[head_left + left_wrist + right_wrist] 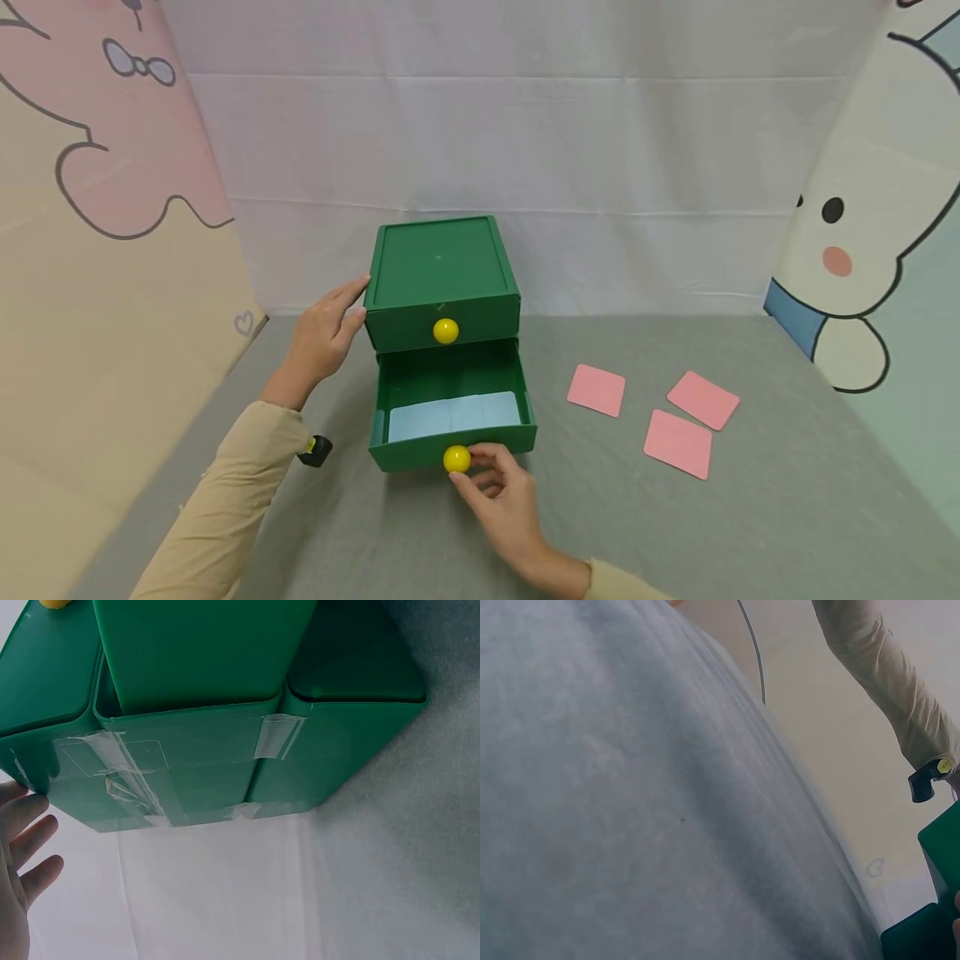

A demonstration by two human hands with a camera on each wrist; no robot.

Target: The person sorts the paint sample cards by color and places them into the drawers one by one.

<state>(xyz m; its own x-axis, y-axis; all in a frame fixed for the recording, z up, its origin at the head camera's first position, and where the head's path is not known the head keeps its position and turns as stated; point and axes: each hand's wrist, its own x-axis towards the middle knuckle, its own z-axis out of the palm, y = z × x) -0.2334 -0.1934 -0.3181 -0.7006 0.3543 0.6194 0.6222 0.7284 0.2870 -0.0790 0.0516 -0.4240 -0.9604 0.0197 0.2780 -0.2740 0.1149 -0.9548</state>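
Two hands work apart: the left hand (321, 332) rests its fingers against the left side of the green cabinet (442, 260), while the right hand (506, 504) pinches the yellow knob (457, 459) of the pulled-out drawer (412, 455) at the cabinet's front. Light-blue cards (420, 422) already lie inside; closing that drawer seems left. Three pink cards (677, 444) lie right of the cabinet on the worktop (600, 525). The cabinet's shut top drawer (405, 330) overhangs the pulled-out one's rear.
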